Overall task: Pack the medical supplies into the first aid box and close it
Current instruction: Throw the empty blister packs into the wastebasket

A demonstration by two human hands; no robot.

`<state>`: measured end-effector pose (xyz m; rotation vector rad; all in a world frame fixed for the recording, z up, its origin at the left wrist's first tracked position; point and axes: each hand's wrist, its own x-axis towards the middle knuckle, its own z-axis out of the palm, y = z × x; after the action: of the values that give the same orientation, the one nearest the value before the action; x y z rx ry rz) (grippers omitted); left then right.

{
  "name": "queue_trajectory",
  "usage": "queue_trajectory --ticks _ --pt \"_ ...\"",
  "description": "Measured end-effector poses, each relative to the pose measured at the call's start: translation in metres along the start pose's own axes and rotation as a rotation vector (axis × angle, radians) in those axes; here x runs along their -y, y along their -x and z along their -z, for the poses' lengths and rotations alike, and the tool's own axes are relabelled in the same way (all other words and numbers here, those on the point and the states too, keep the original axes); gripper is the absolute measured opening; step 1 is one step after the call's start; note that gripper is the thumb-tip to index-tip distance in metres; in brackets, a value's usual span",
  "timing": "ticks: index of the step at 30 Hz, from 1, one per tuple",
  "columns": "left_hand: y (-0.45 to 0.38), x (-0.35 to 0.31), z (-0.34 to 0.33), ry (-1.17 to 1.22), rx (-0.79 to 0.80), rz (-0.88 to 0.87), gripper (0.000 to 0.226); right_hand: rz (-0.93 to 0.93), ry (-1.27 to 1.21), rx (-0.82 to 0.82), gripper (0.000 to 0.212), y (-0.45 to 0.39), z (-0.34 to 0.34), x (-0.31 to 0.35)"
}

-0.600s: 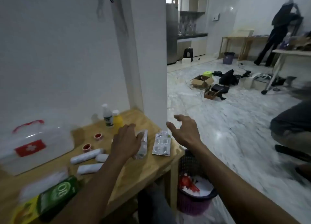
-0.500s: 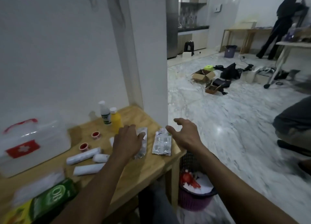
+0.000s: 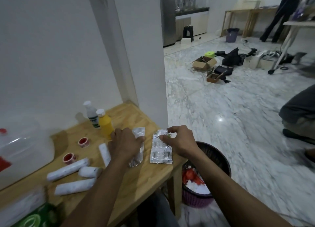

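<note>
On the wooden table (image 3: pixel 129 185) lie two silver blister packs. My left hand (image 3: pixel 125 144) rests on the left blister pack (image 3: pixel 138 151), its thumb against the foil. My right hand (image 3: pixel 179 140) pinches the far end of the right blister pack (image 3: pixel 161 154) between thumb and fingers. Several white bandage rolls (image 3: pixel 68 169) lie left of my arm. Two small red tape rolls (image 3: pixel 69 158) sit behind them. A yellow bottle (image 3: pixel 105 124) and a white bottle (image 3: pixel 92 115) stand near the wall. The translucent first aid box (image 3: pixel 23 151) with red marks sits shut at the left edge.
A green packet (image 3: pixel 34 218) lies at the table's near left corner. A dark waste basket (image 3: pixel 204 179) with red and white rubbish stands right of the table. A white pillar (image 3: pixel 144 56) rises behind the table. Boxes and bags litter the marble floor; people are at the right.
My right hand has come down from above the table edge and taken the right blister pack by its far end. My left hand stays on the left pack.
</note>
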<state>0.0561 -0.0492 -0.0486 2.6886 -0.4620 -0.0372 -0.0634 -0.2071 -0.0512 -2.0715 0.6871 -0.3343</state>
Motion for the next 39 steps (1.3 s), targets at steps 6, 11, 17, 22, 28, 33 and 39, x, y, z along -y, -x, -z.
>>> queue_trajectory --ticks 6,11,17,22,28,33,39 --pt "-0.011 -0.002 0.003 0.055 0.104 0.095 0.061 -0.001 -0.071 -0.064 0.037 0.002 -0.003 0.002" --pt "-0.013 -0.011 0.011 0.187 0.194 0.156 0.074 -0.006 -0.075 -0.106 0.031 0.001 -0.004 0.001" --pt "-0.009 -0.015 0.018 0.418 0.158 0.195 0.046 -0.005 -0.109 -0.124 0.025 0.003 0.0 0.003" --pt "-0.002 -0.013 0.02 0.586 0.058 0.175 0.024 0.012 -0.15 -0.157 0.022 0.004 0.007 0.006" --pt "0.001 -0.02 0.028 0.676 0.01 0.118 0.02 0.036 -0.175 -0.247 0.018 0.009 0.022 0.014" --pt "0.008 -0.05 0.042 0.796 -0.103 0.032 0.016 0.047 -0.238 -0.381 0.02 0.017 0.054 0.022" --pt "0.019 -0.121 0.052 0.871 -0.222 -0.114 0.008 0.083 -0.266 -0.618 0.015 0.015 0.114 0.016"
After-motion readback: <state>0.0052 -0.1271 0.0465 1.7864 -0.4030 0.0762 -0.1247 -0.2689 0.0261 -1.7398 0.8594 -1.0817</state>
